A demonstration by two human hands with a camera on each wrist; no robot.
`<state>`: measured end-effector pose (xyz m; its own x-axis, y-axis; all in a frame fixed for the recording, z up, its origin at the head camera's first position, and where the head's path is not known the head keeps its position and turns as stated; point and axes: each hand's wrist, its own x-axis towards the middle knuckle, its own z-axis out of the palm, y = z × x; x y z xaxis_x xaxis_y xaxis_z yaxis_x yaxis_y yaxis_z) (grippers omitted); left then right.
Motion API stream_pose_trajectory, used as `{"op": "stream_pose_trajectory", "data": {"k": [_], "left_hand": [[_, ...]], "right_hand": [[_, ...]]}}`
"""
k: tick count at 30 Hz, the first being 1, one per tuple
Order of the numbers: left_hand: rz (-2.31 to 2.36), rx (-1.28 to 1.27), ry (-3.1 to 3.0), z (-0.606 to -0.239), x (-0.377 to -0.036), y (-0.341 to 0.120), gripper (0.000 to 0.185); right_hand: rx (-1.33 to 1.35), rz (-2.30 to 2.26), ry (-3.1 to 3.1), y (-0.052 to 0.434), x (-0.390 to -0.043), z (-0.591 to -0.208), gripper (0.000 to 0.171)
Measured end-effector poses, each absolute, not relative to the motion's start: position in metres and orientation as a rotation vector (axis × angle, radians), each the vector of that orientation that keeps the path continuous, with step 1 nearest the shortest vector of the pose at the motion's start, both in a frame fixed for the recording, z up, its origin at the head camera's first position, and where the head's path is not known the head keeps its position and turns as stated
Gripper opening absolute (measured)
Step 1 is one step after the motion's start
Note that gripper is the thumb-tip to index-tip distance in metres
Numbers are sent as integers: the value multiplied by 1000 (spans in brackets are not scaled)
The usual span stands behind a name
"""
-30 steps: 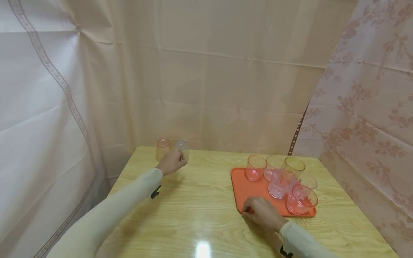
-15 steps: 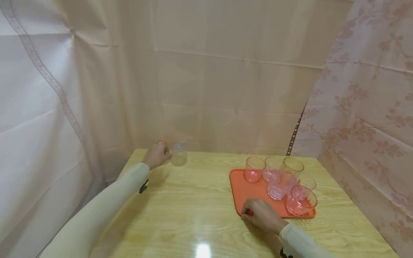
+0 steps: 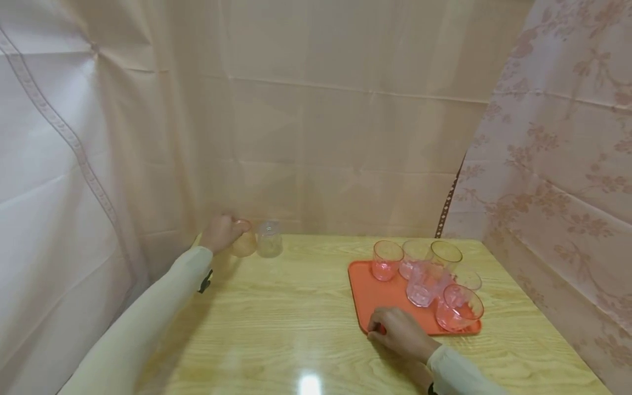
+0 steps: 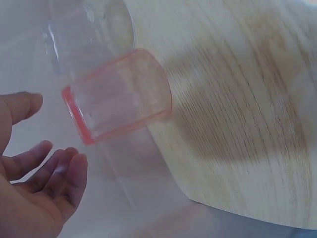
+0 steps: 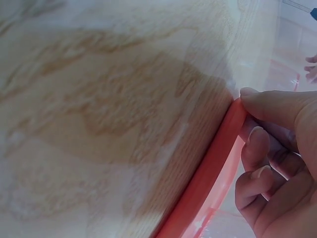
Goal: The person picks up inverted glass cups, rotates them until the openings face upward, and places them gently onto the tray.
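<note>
My left hand (image 3: 219, 235) is at the back left of the table, beside an orange-pink tinted glass (image 3: 245, 241) that stands upside down. In the left wrist view the fingers (image 4: 74, 178) are loosely bent, with a gap between them and the glass's red-edged base. A clear glass (image 3: 270, 241), also upside down, stands just right of it. With thumb and forefinger, my right hand (image 3: 401, 333) pinches the rim of the red tray (image 5: 198, 198) at its near left corner; its other fingers are curled.
On the tray's far and right side are several glasses: a red-pink one (image 3: 387, 260), a yellow-rimmed one (image 3: 446, 252), a pink faceted one (image 3: 421, 288) and a wide pink one (image 3: 459, 310) at the front. Hanging cloth (image 3: 321, 137) encloses the table's back and sides.
My left hand has gone left from the clear glass, past the orange-pink glass, to that glass's left side. The right hand keeps its hold on the tray rim.
</note>
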<state>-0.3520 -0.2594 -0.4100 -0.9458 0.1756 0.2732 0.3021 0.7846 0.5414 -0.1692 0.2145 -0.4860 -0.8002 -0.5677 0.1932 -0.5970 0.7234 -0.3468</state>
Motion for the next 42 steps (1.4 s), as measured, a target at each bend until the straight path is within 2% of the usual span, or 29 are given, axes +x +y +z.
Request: {"op": "stream_pose_trajectory", "data": {"k": [2,7,10,21,31,42], "left_hand": [[-921,-362,-2801,-408,-353,-262,38],[-908,-283,-2856,-403,-356,-269,68],[-908,-268,-2869,-403,-359,-272,76],[-903,-371,-2830,-409,-364,-272,64],[-1033,-518,-2714,-415,-367,-270,34],[-1128,-521,-2805,-429,-375,-272,35]], "right_hand": [[965,619,-2846,215,-169,-486,19],[971,630,-2847,216,-167,-486,19],[964,640,-2852,217,-167,-486,19],[963,656,-2860,218,-168,-488,20],[973,689,-2858,215,-173,-486,19],[971,736,-2887,215,-174,-485,19]]}}
